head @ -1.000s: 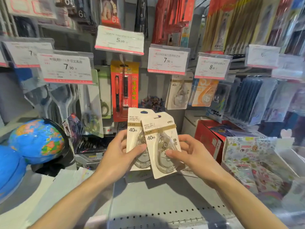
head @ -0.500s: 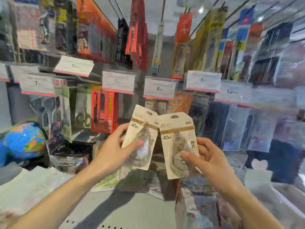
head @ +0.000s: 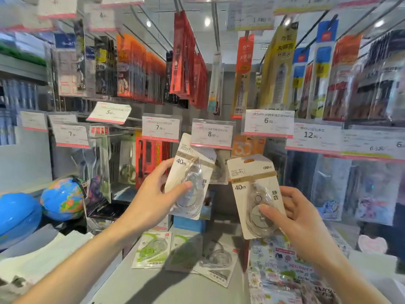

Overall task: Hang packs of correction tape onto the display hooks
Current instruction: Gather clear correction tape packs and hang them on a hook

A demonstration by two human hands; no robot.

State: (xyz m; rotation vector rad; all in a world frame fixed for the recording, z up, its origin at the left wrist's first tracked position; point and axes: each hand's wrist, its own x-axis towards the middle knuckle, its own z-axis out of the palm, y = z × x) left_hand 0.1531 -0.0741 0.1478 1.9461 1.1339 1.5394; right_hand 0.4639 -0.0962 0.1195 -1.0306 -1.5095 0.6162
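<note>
Left hand [head: 153,202]: gripped a tape pack [head: 190,176], thumb on its blister, the pack's top touching the 8.00 tag [head: 211,134] at 12 o'clock.
Right hand [head: 300,220]: gripped a second pack [head: 254,189], tilted, at 3 o'clock from the first, well apart.
Shelf [head: 166,284]: held loose packs [head: 186,251] at 6 o'clock.
Globe [head: 62,198]: at 9 o'clock.

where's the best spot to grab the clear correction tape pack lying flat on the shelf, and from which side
Probably by its near card edge, coming from the front. The clear correction tape pack lies flat on the grey shelf, its bulging blister facing up, and its near corner juts toward the person. A green pack overlaps its left side, so that side is blocked.
</note>
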